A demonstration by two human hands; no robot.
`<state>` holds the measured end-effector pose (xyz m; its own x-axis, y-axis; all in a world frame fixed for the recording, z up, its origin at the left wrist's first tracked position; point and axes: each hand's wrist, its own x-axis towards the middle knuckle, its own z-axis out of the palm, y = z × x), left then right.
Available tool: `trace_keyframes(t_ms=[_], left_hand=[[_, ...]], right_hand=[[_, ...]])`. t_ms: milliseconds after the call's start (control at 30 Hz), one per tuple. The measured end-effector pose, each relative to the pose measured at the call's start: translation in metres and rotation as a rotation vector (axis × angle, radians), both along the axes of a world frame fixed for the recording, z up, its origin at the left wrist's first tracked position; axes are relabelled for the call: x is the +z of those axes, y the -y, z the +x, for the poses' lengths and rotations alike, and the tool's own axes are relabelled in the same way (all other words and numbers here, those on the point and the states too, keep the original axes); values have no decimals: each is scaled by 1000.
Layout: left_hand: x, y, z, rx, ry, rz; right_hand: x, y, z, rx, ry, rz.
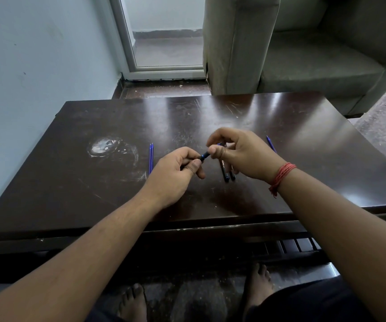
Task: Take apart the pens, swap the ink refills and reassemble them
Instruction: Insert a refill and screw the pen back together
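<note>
Over the middle of the dark wooden table (117, 182), my left hand (175, 173) grips a black pen barrel (204, 156), most of it hidden in the fist. My right hand (241, 152) pinches the barrel's exposed blue-tipped end between thumb and fingers. Two black pens (228, 174) lie side by side on the table under my right hand. Two blue ink refills (151, 159) lie together left of my left hand. Another blue refill (270, 144) shows behind my right hand, partly hidden.
A whitish worn patch (104, 147) marks the table's left part. A grey sofa (303, 54) stands beyond the table's far edge, with a door frame (127, 43) and a pale wall to the left. My bare feet (257, 282) rest on the floor below.
</note>
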<state>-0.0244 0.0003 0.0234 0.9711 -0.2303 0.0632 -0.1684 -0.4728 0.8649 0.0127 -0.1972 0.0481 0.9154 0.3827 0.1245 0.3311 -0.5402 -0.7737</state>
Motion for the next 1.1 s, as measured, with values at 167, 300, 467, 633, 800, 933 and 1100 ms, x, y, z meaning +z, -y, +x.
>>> trace_keyframes(t_ms=[167, 300, 467, 633, 800, 933, 1100], left_hand=[[1, 0, -1, 1, -5, 13], [0, 1, -1, -3, -9, 13], [1, -1, 0, 6, -6, 13], [3, 1, -1, 3, 8, 26], [4, 0, -1, 11, 14, 16], [-1, 0, 0, 4, 19, 21], [-3, -1, 2, 25, 63, 22]], right_hand=[[0, -2, 0, 31, -6, 3], [0, -4, -1, -39, 24, -77], [2, 2, 0, 74, -51, 92], [-1, -5, 1, -18, -20, -2], [2, 0, 0, 41, -57, 119], [2, -4, -2, 42, -38, 99], [0, -13, -3, -4, -37, 119]])
